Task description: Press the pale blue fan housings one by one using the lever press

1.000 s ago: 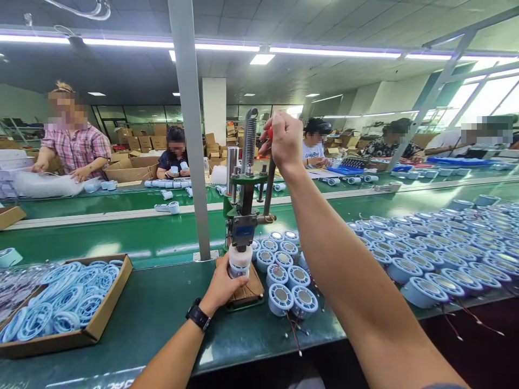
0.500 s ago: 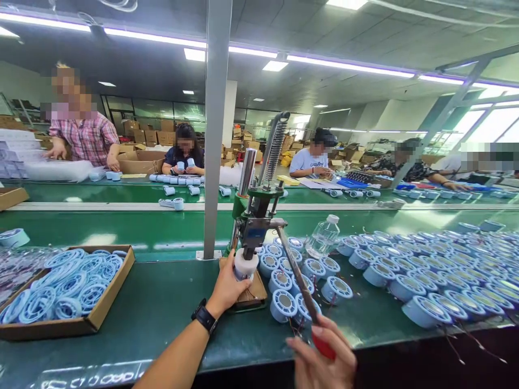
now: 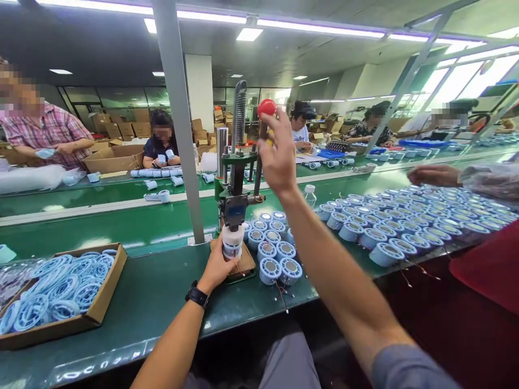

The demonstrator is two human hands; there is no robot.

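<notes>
A green hand press [image 3: 235, 208] stands on the bench in front of me, its white pressing block [image 3: 233, 235] over a light-blue round housing [image 3: 232, 252]. My left hand [image 3: 219, 265], with a black watch on the wrist, is closed round that housing on the press base [image 3: 245, 266]. The press lever [image 3: 258, 175] points upward and ends in a red knob [image 3: 266, 107]. My right hand [image 3: 279, 154] is at its top, fingers curled at the lever and knob. Beside the base stand several similar housings [image 3: 267, 249] with thin wires.
A cardboard tray [image 3: 109, 292] of light-blue rings lies left. Rows of housings [image 3: 381, 229] fill the right, where a co-worker's hand [image 3: 433, 175] reaches over. A plastic bottle [image 3: 310, 195] stands behind. A grey post [image 3: 178, 119] rises left of the press; several people work across the conveyor.
My right hand has swung the lever from low in front up to nearly vertical. My left hand stays on the housing. The view has shifted, and a co-worker's arm has appeared at right.
</notes>
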